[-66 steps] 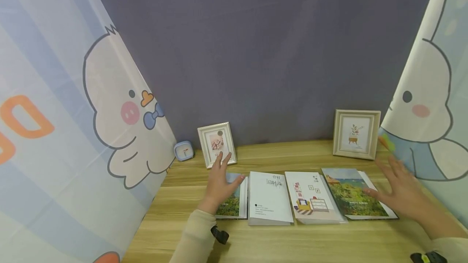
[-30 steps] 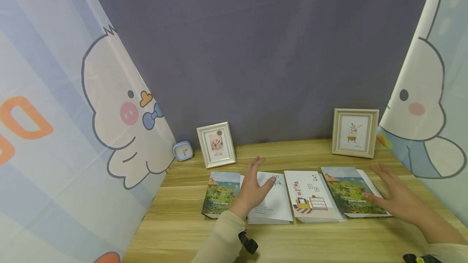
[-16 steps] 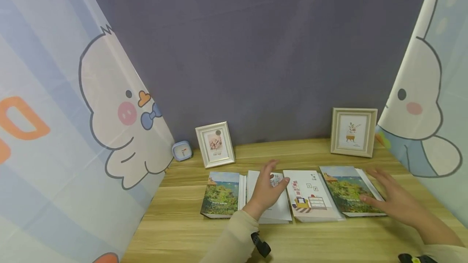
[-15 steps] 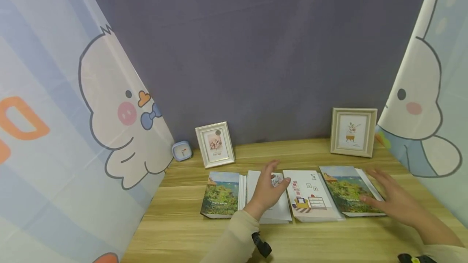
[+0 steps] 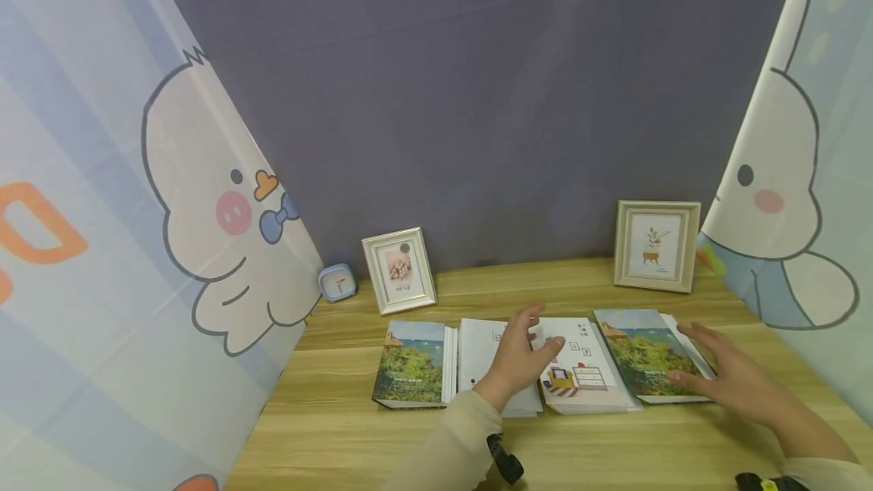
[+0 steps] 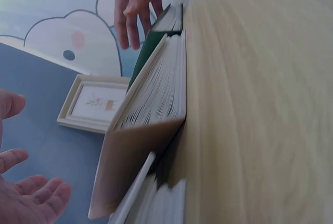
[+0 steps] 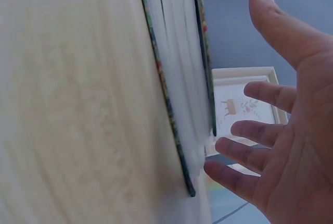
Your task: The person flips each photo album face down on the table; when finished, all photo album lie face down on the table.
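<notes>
- Flat on the wooden table (image 5: 614,445) lay four photo albums in a row.
- Left hand (image 5: 521,358), fingers relaxed and spread, hovered over the white album (image 5: 480,354) and the illustrated album (image 5: 586,381), gripping nothing.
- Right hand (image 5: 726,373), fingers straight, rested beside the rightmost landscape album (image 5: 641,358).
- Two picture frames (image 5: 398,270) stood behind.

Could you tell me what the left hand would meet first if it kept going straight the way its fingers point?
Probably the white album with the furniture drawing: the left hand points right and away over it, fingers spread. How high it hovers is unclear.
</notes>
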The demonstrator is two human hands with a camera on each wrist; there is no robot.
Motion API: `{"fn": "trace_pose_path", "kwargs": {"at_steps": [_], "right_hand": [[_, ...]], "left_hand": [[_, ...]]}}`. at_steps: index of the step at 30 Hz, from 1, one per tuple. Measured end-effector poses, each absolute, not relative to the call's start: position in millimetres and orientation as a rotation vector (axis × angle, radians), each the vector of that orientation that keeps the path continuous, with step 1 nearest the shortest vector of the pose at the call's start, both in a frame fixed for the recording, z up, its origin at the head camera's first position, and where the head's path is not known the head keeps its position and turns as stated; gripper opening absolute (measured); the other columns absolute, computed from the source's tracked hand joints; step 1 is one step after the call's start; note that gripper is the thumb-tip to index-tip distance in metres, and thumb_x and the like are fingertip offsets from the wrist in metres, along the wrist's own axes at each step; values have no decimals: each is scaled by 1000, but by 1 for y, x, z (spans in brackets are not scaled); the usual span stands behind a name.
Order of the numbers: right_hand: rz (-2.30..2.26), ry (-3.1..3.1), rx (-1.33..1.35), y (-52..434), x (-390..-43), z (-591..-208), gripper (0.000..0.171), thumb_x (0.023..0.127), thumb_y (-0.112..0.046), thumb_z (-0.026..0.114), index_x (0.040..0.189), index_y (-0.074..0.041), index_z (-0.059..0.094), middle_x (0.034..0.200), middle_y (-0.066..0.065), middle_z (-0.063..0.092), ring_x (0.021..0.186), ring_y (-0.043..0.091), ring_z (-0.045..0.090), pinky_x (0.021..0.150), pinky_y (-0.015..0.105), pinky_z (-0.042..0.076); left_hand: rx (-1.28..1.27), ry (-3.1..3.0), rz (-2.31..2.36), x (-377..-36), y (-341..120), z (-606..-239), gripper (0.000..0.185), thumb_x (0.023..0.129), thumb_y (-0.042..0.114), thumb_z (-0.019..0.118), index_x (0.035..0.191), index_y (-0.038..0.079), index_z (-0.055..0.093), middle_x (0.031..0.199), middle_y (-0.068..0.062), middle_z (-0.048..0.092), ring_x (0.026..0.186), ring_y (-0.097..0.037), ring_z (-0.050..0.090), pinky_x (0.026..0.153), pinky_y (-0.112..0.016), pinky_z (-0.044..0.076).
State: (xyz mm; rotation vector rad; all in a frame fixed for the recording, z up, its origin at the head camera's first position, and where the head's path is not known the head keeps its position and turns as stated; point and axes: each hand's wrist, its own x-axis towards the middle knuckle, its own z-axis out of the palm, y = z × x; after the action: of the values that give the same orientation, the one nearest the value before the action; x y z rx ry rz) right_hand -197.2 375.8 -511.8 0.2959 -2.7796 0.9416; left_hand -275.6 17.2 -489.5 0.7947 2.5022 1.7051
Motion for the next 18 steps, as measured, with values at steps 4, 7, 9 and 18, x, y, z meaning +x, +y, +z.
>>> {"fn": "trace_pose_path", "kwargs": {"at_steps": [4, 7, 9, 18], "right_hand": [[954, -2779, 289, 379, -198, -517, 92, 89, -33, 86, 157, 6, 37, 154, 46, 28, 127, 75, 32, 89, 87, 32], [986, -2762, 302, 380, -198, -521, 91, 89, -30, 86, 157, 6, 36, 152, 47, 28, 127, 76, 31, 89, 87, 31], [996, -2753, 300, 381, -198, -523, 90, 89, -29, 86, 156, 6, 37, 152, 47, 29, 126, 76, 32, 89, 87, 31], [1021, -2790, 290, 382, -195, -526, 85, 91, -32, 84, 154, 6, 40, 151, 46, 32, 126, 72, 36, 89, 84, 36]], "left_hand": [[758, 2451, 1717, -271, 26, -491, 60, 101, 41, 70, 155, 29, 46, 155, 5, 44, 140, -27, 50, 109, -37, 49], [753, 2419, 1719, -269, 32, -493, 59, 101, 40, 70, 155, 31, 46, 155, 6, 43, 139, -27, 51, 109, -38, 50], [755, 2411, 1713, -268, 35, -494, 59, 101, 41, 70, 154, 32, 46, 154, 6, 44, 138, -26, 51, 107, -37, 51], [686, 2335, 1726, -257, 49, -498, 56, 100, 37, 74, 150, 36, 50, 149, 9, 46, 129, -20, 59, 90, -24, 56]]}}
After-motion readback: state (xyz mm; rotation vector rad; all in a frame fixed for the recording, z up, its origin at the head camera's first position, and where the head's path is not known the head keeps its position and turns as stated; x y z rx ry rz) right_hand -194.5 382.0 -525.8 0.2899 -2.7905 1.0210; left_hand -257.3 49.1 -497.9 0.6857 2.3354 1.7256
